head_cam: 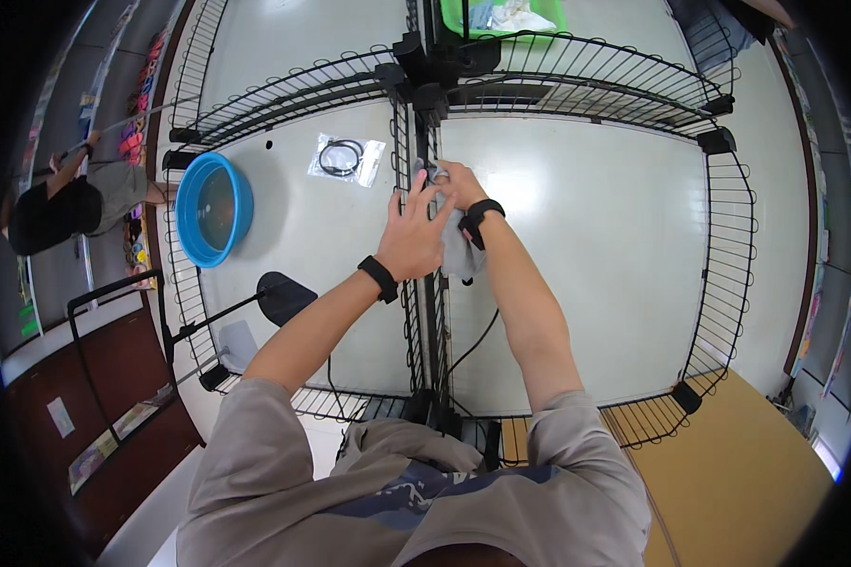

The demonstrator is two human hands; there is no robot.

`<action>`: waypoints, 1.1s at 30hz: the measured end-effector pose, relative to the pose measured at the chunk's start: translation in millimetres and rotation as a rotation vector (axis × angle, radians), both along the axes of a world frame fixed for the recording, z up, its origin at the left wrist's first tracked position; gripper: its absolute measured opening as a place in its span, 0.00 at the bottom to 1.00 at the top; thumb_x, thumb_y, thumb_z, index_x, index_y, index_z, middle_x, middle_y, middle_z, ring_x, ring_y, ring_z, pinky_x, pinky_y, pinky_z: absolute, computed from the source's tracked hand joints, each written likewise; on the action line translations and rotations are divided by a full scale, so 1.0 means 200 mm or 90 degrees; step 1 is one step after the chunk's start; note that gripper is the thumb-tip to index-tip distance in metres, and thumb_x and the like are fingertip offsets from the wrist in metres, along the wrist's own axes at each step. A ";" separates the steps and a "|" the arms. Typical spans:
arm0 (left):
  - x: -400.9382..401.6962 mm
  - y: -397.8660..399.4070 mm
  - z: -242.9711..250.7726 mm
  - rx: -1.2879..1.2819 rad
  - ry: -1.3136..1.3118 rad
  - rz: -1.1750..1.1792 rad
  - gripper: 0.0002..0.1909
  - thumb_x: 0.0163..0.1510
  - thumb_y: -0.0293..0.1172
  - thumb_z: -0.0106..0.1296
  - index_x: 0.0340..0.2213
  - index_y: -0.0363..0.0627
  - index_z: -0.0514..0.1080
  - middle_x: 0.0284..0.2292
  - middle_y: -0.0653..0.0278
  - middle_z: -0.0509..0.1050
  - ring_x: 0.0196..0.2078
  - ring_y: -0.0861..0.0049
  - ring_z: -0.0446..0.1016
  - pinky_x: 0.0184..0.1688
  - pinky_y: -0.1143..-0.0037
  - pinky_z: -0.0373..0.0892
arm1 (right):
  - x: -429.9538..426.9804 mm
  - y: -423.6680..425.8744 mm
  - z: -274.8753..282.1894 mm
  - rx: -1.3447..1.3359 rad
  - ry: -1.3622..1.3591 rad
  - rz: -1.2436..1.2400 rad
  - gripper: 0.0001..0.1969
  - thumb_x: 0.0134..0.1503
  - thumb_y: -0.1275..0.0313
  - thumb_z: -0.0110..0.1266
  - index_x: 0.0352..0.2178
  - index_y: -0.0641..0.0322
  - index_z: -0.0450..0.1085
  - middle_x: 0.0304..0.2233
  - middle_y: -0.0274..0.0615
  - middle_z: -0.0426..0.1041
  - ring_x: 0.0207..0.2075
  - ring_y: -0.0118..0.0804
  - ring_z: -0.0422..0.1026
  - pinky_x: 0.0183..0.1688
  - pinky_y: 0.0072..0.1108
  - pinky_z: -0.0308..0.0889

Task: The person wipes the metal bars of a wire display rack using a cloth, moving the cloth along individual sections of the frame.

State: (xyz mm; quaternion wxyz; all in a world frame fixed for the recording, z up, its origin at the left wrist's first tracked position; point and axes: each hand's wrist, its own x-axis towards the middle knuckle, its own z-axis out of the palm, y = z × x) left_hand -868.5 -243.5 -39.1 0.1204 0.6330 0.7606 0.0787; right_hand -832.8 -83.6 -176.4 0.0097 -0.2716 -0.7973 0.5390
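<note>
Before me stand two white shelf panels [581, 255] split by a black wire divider [418, 333]. My right hand [462, 186] grips a grey cloth [461, 248] at the upper part of this divider, and the cloth's lower end hangs down along its right side. Just to the left, my left hand [413, 237] is over the divider with its fingers spread. Its fingertips are close to the cloth; whether they touch it or the wires is hard to tell. Nothing shows in that hand's grasp.
A blue basin [245, 209] holding liquid stands at the left wire fence. A bagged black cable [344, 157] lies on the left panel. Near my left forearm is a black paddle-shaped plate [284, 294] on a rod. A green basket [493, 32] holds cloths beyond. Another person [64, 205] stands at left.
</note>
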 end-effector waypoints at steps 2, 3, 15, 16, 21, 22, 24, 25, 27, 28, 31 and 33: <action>-0.01 -0.01 0.00 0.000 -0.006 0.001 0.39 0.39 0.28 0.52 0.57 0.51 0.58 0.55 0.48 0.54 0.65 0.50 0.41 0.56 0.46 0.49 | 0.02 -0.04 0.07 -0.092 0.050 -0.058 0.12 0.52 0.72 0.49 0.38 0.62 0.71 0.29 0.56 0.75 0.31 0.52 0.73 0.36 0.30 0.67; 0.00 -0.01 0.01 0.002 -0.008 0.003 0.39 0.39 0.28 0.52 0.57 0.51 0.58 0.55 0.48 0.54 0.65 0.50 0.41 0.56 0.46 0.49 | 0.03 -0.04 0.10 -0.090 0.048 -0.056 0.12 0.52 0.72 0.49 0.38 0.62 0.71 0.29 0.56 0.75 0.31 0.52 0.73 0.36 0.30 0.67; -0.04 -0.14 -0.01 0.223 -0.157 0.194 0.27 0.52 0.32 0.49 0.53 0.34 0.60 0.49 0.48 0.64 0.53 0.53 0.62 0.52 0.61 0.60 | 0.19 -0.08 0.47 -0.100 0.264 -0.138 0.12 0.54 0.71 0.53 0.39 0.67 0.72 0.28 0.50 0.76 0.29 0.36 0.71 0.37 0.24 0.67; -0.08 -0.15 -0.06 0.193 -0.168 0.284 0.27 0.53 0.32 0.48 0.52 0.31 0.59 0.47 0.46 0.65 0.51 0.52 0.63 0.51 0.62 0.61 | 0.19 -0.09 0.48 -0.136 0.213 -0.136 0.12 0.53 0.71 0.54 0.37 0.68 0.72 0.32 0.54 0.75 0.32 0.45 0.74 0.39 0.26 0.67; -0.14 -0.16 -0.23 -0.121 -0.245 0.377 0.16 0.55 0.32 0.44 0.39 0.30 0.61 0.36 0.37 0.71 0.40 0.44 0.71 0.42 0.54 0.65 | 0.14 -0.20 0.60 0.114 0.189 -0.047 0.12 0.50 0.70 0.53 0.37 0.62 0.72 0.34 0.50 0.74 0.35 0.56 0.71 0.37 0.34 0.68; -0.12 -0.16 -0.26 -0.065 -0.209 0.384 0.12 0.57 0.34 0.41 0.35 0.34 0.59 0.30 0.37 0.73 0.33 0.42 0.73 0.37 0.50 0.65 | 0.14 -0.21 0.60 0.108 0.187 -0.066 0.12 0.51 0.70 0.53 0.37 0.61 0.72 0.33 0.50 0.74 0.34 0.56 0.71 0.37 0.35 0.67; -0.12 -0.16 -0.29 -0.099 -0.186 0.387 0.13 0.58 0.35 0.40 0.36 0.35 0.59 0.28 0.38 0.73 0.32 0.43 0.73 0.36 0.50 0.66 | 0.15 -0.22 0.59 0.113 0.197 -0.094 0.11 0.50 0.71 0.54 0.36 0.61 0.72 0.31 0.49 0.73 0.33 0.56 0.71 0.36 0.34 0.67; -0.11 -0.15 -0.27 -0.134 -0.164 0.393 0.13 0.59 0.36 0.39 0.37 0.36 0.59 0.26 0.40 0.74 0.30 0.43 0.74 0.36 0.51 0.67 | 0.16 -0.21 0.58 0.112 0.194 -0.096 0.11 0.50 0.71 0.54 0.36 0.61 0.72 0.31 0.49 0.73 0.33 0.56 0.71 0.36 0.34 0.67; -0.10 -0.13 -0.26 -0.138 -0.149 0.396 0.13 0.59 0.37 0.38 0.36 0.37 0.59 0.25 0.41 0.74 0.29 0.44 0.74 0.35 0.51 0.67 | 0.17 -0.20 0.54 0.000 0.250 -0.104 0.10 0.50 0.72 0.54 0.35 0.63 0.72 0.31 0.51 0.74 0.33 0.55 0.71 0.35 0.31 0.67; -0.09 -0.12 -0.25 -0.138 -0.132 0.400 0.13 0.60 0.38 0.38 0.36 0.37 0.59 0.24 0.43 0.75 0.28 0.45 0.74 0.34 0.52 0.67 | 0.19 -0.20 0.53 -0.002 0.250 -0.103 0.10 0.50 0.72 0.54 0.35 0.63 0.72 0.31 0.51 0.74 0.33 0.55 0.71 0.35 0.31 0.67; -0.08 -0.11 -0.27 -0.166 -0.085 0.408 0.13 0.60 0.39 0.37 0.35 0.39 0.61 0.24 0.46 0.76 0.28 0.49 0.76 0.31 0.54 0.69 | 0.22 -0.22 0.50 -0.072 0.277 -0.139 0.10 0.51 0.72 0.55 0.35 0.65 0.72 0.30 0.53 0.74 0.31 0.53 0.72 0.35 0.27 0.67; -0.08 -0.11 -0.28 -0.166 -0.084 0.421 0.13 0.60 0.39 0.38 0.35 0.40 0.61 0.23 0.47 0.76 0.27 0.49 0.76 0.32 0.54 0.69 | 0.24 -0.25 0.50 -0.020 0.217 -0.150 0.10 0.53 0.72 0.53 0.36 0.66 0.72 0.29 0.53 0.74 0.29 0.47 0.73 0.35 0.25 0.67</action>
